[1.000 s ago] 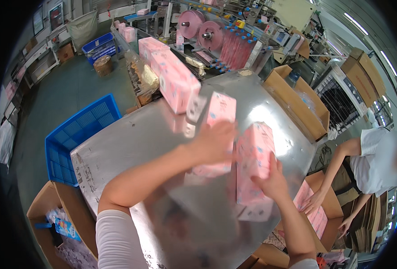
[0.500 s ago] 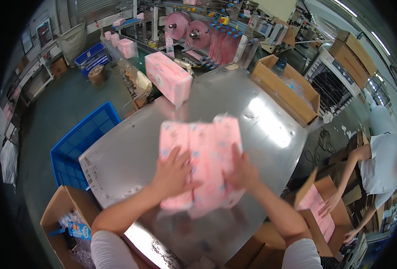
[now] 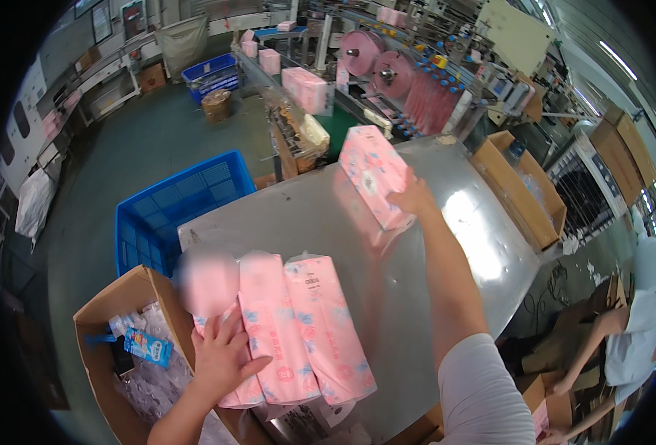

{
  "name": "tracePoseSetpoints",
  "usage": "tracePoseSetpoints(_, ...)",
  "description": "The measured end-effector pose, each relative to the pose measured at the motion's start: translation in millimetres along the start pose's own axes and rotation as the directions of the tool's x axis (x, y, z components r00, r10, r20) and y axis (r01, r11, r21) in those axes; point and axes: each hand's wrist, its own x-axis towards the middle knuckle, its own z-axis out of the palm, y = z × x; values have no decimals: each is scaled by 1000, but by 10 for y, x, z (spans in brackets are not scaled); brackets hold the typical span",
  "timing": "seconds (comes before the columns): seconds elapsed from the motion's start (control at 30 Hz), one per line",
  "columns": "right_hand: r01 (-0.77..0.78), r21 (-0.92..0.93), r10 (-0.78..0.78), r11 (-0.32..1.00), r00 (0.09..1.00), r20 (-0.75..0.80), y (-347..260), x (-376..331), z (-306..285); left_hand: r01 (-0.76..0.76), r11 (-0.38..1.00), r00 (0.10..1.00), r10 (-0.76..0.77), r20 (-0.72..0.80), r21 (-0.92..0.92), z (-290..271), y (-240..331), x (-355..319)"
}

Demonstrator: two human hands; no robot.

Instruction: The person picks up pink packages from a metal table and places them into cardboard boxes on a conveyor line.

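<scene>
- As they are wrapped in thin film, the pink packs (image 3: 298,326) look light, soft and a bit slippery; better to grip across the width.
- Left hand (image 3: 220,356) lies open on the nearest three packs.
- Right hand (image 3: 414,200) grasps a far pack (image 3: 376,176), lifted at arm's reach.
- Half a second ago, both hands pressed one bundle together.

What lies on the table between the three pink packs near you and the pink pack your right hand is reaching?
Only bare shiny table between the three pink packs and the far pink pack under the right hand, in the head view.
</scene>
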Motion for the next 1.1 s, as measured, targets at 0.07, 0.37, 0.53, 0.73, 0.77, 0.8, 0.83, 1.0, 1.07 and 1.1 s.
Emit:
tracePoseSetpoints(0.07, -169, -28, 172, 985, 974, 148, -25, -228, 84, -29, 1000, 1000, 29, 0, 12, -20, -13, 9)
tracePoseSetpoints(0.37, 438, 107, -435, 893, 776, 457, -23, -2965, -727, -96, 994, 995, 96, 4, 48, 47, -4, 19)
tracePoseSetpoints(0.53, 3, 210, -106, 978, 870, 482, -287, -1799, -914, -40, 842, 968, -100, -229, -538, 29, -67, -65)
tracePoseSetpoints(0.73, 227, -249, -270, 942, 950, -155, -322, -89, -141, 525, -31, 797, -333, 504, -851, 219, -394, 36)
tracePoseSetpoints(0.77, 113, -231, -135, 966, 987, -83, -367, -13, -5, 622, -74, 734, -293, 613, -779, 223, -454, 13)
tracePoseSetpoints(0.8, 39, -150, -44, 988, 998, -32, -319, -21, 92, 651, -19, 727, -270, 631, -759, 213, -480, 13)
tracePoseSetpoints(0.83, -37, -71, 39, 997, 999, 23, -275, -54, 170, 674, 37, 721, -251, 646, -738, 189, -502, 30)
tracePoseSetpoints(1.0, -93, -47, 102, 995, 970, 222, 152, -753, -26, 769, 101, 639, -164, 752, -631, 172, -613, 97)
tracePoseSetpoints(1.07, 40, 36, -53, 999, 854, 518, 264, -1244, -511, 807, 37, 587, -149, 796, -589, 154, -672, 64)
tracePoseSetpoints(1.1, 95, 171, -186, 981, 724, 665, 389, -1481, -802, 840, 44, 542, -127, 831, -541, 171, -723, 92)
